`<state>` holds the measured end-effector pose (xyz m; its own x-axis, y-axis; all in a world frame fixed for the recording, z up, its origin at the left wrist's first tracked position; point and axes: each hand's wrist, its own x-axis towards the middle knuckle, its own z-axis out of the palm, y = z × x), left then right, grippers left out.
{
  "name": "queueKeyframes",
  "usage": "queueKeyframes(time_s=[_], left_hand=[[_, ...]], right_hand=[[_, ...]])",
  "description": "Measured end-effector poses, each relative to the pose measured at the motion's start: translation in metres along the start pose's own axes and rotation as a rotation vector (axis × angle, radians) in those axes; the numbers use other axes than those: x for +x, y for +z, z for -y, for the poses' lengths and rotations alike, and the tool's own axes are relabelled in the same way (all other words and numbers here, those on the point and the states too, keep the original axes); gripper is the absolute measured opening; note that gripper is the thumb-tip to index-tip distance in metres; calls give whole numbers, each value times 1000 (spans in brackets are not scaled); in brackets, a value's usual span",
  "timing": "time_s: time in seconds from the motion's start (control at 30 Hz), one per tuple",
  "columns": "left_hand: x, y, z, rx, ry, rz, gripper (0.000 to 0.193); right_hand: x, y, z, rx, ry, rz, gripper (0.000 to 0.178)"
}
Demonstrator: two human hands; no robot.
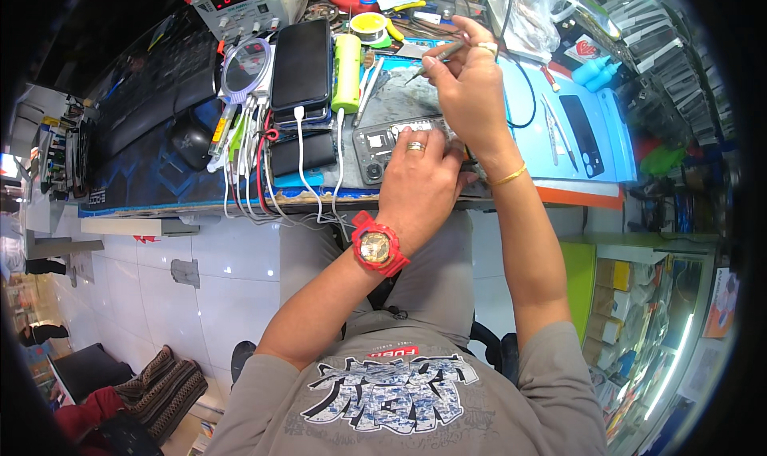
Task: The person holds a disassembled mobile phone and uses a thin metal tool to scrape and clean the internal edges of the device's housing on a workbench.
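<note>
My left hand [420, 172] lies over an opened phone [371, 154] on the worn grey work mat [403, 92], its fingertips on the inner parts and its thumb by the near edge. The phone's camera corner shows at the left; the hand covers much of the rest. Above the phone's right end, my right hand [470, 84] is raised, pinching a slim dark pointed tool [435, 61]. Its tip points down and left, apart from the phone. Whether it is a pair of tweezers or another tool, I cannot tell.
Left of the mat are a black phone [301, 68] with a white cable, a green battery cell [346, 72] and a mouse [192, 140]. A solder spool [368, 28] and a power supply [240, 4] stand behind. A blue mat [531, 140] at right holds a dark phone panel [581, 135].
</note>
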<state>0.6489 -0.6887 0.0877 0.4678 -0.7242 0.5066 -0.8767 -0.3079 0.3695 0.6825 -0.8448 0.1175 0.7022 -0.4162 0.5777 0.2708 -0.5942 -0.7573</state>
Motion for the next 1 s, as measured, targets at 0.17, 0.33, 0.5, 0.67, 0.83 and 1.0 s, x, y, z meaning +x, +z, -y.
queueKeyframes(time_s=[0.17, 0.33, 0.5, 0.67, 0.83, 1.0], left_hand=[[1, 1, 0, 42, 6, -27, 48], [1, 0, -2, 60, 6, -12, 49], [1, 1, -2, 74, 14, -17, 50], [0, 1, -2, 79, 2, -2, 49], [1, 1, -1, 74, 10, -14, 48], [1, 1, -2, 69, 8, -7, 48]], right_hand=[[-12, -39, 15, -43, 44, -20, 59], [-35, -73, 19, -75, 99, -30, 58], [-49, -80, 19, -75, 116, -31, 57], [-53, -80, 19, -109, 109, -11, 55], [-56, -80, 19, -86, 112, -20, 56], [-58, -79, 18, -104, 109, -29, 55]])
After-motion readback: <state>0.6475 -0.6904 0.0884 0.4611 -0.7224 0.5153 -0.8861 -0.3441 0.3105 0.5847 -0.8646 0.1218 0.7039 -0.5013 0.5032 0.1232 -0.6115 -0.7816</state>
